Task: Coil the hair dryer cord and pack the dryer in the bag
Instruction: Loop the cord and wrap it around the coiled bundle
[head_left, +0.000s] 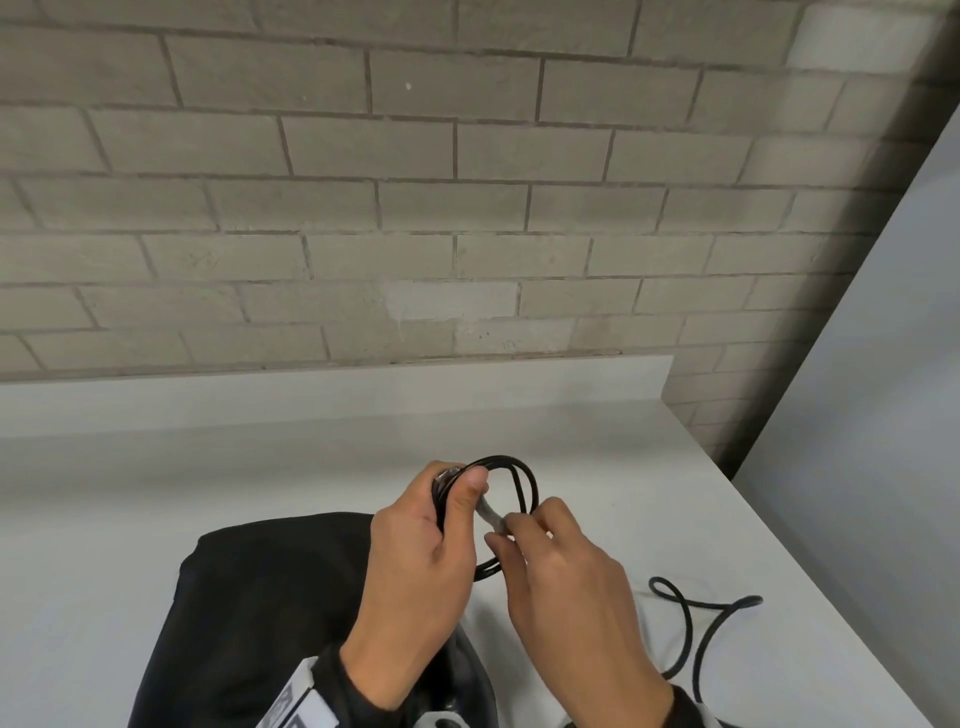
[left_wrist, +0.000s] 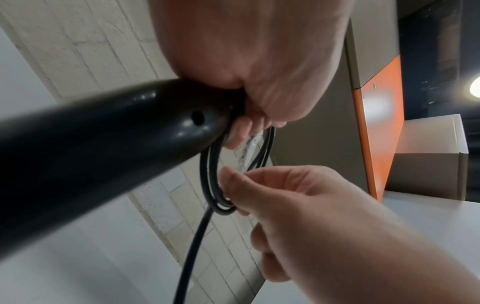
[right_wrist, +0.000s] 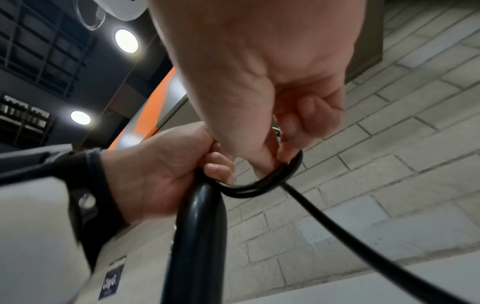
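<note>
My left hand (head_left: 460, 496) grips the end of the black hair dryer handle (left_wrist: 103, 144) together with the top of the coiled black cord (head_left: 522, 480). The coil holds a few loops (left_wrist: 209, 176). My right hand (head_left: 511, 535) pinches the lower side of the loops (right_wrist: 275, 180) between thumb and fingers. A short grey strap (head_left: 491, 514) runs between the two hands. The uncoiled cord (head_left: 693, 616) trails onto the counter at the right. The black bag (head_left: 260, 597) lies flat under my left forearm. Most of the dryer body is hidden.
The white counter (head_left: 156, 493) ends at a grey brick wall (head_left: 415, 208) behind. Its right edge (head_left: 810, 545) runs diagonally, with a pale panel beyond. An orange-edged cabinet (left_wrist: 379, 127) stands off to the side.
</note>
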